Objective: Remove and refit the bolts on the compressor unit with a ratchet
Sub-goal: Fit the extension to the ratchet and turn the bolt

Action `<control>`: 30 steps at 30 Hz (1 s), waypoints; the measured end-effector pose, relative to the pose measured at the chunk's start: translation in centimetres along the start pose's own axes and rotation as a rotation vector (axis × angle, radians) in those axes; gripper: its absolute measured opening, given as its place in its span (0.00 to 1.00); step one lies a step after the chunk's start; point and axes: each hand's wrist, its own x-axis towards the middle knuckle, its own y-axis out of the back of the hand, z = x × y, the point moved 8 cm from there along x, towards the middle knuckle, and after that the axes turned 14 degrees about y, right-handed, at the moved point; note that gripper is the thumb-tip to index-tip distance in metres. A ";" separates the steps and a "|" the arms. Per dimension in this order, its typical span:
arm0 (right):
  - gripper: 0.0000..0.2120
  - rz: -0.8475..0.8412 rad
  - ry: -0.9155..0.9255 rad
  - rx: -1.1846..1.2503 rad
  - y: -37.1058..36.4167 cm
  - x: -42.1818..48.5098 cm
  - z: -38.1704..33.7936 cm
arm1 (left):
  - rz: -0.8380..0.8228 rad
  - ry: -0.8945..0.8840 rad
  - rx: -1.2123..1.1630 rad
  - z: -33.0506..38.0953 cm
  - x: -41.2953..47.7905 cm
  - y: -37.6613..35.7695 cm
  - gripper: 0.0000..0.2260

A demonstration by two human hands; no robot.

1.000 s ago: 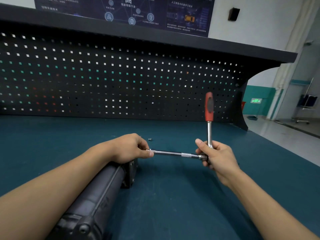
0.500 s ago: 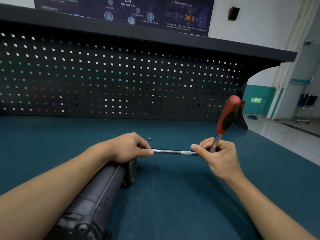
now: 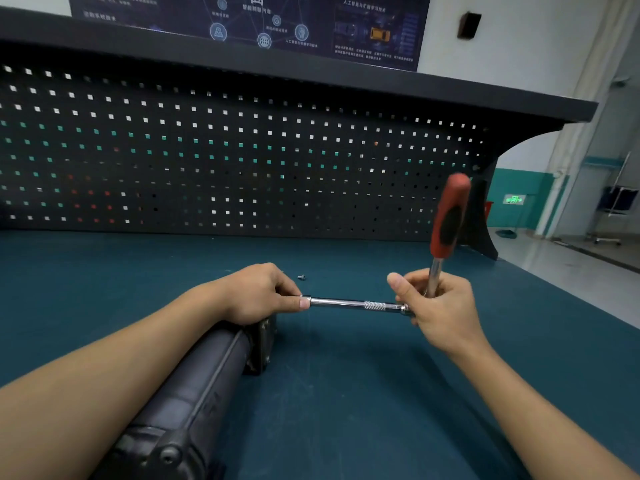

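Note:
A long black compressor unit [image 3: 194, 382] lies on the blue bench, running from the bottom left toward the middle. My left hand [image 3: 256, 294] rests on its far end and pinches the left tip of a chrome extension bar [image 3: 349, 303]. The bar runs level to the right into the ratchet head, which my right hand [image 3: 436, 306] grips. The ratchet's red and black handle [image 3: 449, 216] sticks up, leaning slightly right. The socket and the bolt under my left fingers are hidden.
One loose bolt [image 3: 301, 277] lies on the blue bench top [image 3: 346, 393] just behind the bar. A black pegboard [image 3: 242, 161] with a shelf above closes the back. The bench's right edge drops to a grey floor [image 3: 571, 268].
The ratchet handle swung from upright to a right lean, then partly back toward upright. My right hand shifted slightly with it. My left hand and the compressor stayed put.

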 end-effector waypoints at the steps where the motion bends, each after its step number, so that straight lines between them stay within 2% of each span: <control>1: 0.22 -0.003 -0.051 0.020 -0.1 0.0 0.1 | -0.003 -0.003 0.002 0.0 0.0 0.0 0.11; 11: 0.36 -0.017 -0.419 0.035 -0.5 -0.8 1.2 | -0.024 0.004 -0.009 0.1 -0.2 -0.1 0.09; 17: 0.24 -0.083 -0.636 0.053 -0.7 -1.9 3.5 | -0.030 0.012 -0.003 0.2 -0.2 -0.2 0.09; 22: 0.16 -0.134 -0.785 0.205 -1.4 -2.6 4.3 | -0.027 0.016 0.008 0.2 -0.2 -0.1 0.09; 26: 0.14 -0.160 -0.925 0.367 -2.0 -3.4 4.8 | -0.020 0.020 0.007 0.2 -0.2 0.0 0.08; 30: 0.12 -0.154 -0.975 0.489 -2.2 -3.7 5.1 | -0.020 0.017 0.004 0.2 -0.1 -0.1 0.09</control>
